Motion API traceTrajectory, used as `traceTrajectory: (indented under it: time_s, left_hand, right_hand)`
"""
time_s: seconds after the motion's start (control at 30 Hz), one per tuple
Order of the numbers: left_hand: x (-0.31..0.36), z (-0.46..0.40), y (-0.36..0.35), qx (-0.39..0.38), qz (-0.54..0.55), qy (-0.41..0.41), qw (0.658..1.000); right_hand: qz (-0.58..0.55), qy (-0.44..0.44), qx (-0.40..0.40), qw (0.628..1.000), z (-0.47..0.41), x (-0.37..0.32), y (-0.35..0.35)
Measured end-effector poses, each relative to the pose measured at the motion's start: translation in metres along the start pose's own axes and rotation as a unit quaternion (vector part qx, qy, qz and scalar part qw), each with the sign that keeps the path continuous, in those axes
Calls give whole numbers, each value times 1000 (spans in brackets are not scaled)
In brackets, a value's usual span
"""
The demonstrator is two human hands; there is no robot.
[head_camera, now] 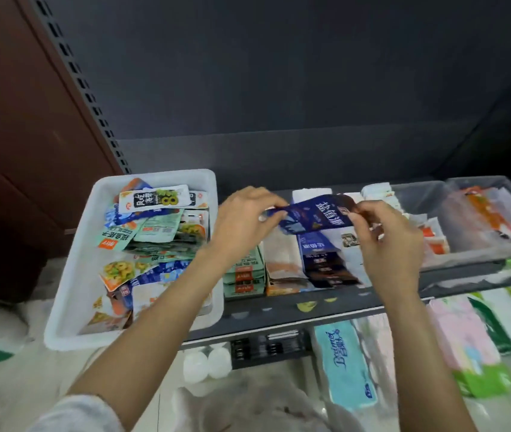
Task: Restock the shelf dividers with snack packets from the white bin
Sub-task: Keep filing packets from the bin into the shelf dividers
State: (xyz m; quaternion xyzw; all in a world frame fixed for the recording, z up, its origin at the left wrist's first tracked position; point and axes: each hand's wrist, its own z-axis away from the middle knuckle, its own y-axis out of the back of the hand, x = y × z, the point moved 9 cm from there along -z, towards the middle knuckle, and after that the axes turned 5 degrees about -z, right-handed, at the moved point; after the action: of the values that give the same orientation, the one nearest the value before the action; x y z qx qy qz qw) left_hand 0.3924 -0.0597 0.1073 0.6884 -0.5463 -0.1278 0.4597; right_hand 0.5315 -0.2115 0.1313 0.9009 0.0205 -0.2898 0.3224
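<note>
Now my left grip (241, 221) and right grip (385, 238) each pinch an end of a dark blue snack packet (316, 213), stretched between them above the shelf dividers (294, 263); the white bin (70, 269) sits left of both.

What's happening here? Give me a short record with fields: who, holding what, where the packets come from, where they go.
who: a person, both bare hands in view
left hand: pinches the left end of the dark blue packet
right hand: pinches its right end
position: packet held above the shelf rows, not yet placed
source: white bin, left, piled with mixed packets
destination: divider rows on the shelf, including a matching blue row
</note>
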Motion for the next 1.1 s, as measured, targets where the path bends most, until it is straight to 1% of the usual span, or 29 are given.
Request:
traceTrajectory:
  time_s: [0.1,0.23,0.33,0.4,0.53,0.6,0.63,0.67,0.73,0.8,0.87,0.9,0.97,1.03,1.1]
  left_hand:
    - [30,-28,-45,-30,1,-32,999]
    - [38,-34,-101,-120,24,-23,992]
    - [28,-25,-123,-160,37,9,986]
    - [24,-15,-129,-187,28,19,982]
    - [15,6,-118,-199,49,36,978]
    - [5,20,-105,-206,59,59,975]
    - [-2,27,-96,-201,71,77,974]
    - [-12,34,-84,-182,90,105,973]
    - [-39,52,-55,-112,137,184,967]
    - [-68,78,-29,-57,136,251,957]
    - [-95,107,-11,-51,85,286,953]
    - [-111,122,-6,-68,56,300,950]
    - [-146,153,-2,-144,-7,336,931]
    - [-177,181,1,-236,-70,374,894]
    - [-196,202,3,-300,-111,396,861]
  right_hand:
    - [80,3,43,996,12,28,27]
    - [72,-28,34,996,26,58,19]
    - [50,-46,-16,998,32,74,-14]
    - [48,-36,-60,996,31,76,-37]
    - [94,17,-172,980,29,69,-80]
    - [116,7,-219,969,33,69,-93]
    - [118,-8,-221,968,33,68,-93]
    - [107,-22,-206,973,32,64,-90]
    - [41,-30,-170,984,31,41,-83]
    - [-40,-17,-178,983,31,4,-90]
    - [-91,27,-230,968,36,-38,-111]
    - [-104,54,-272,955,42,-59,-127]
    - [-100,103,-367,919,62,-94,-165]
    - [-69,134,-445,883,83,-118,-208]
    - [-20,166,-501,849,103,-133,-246]
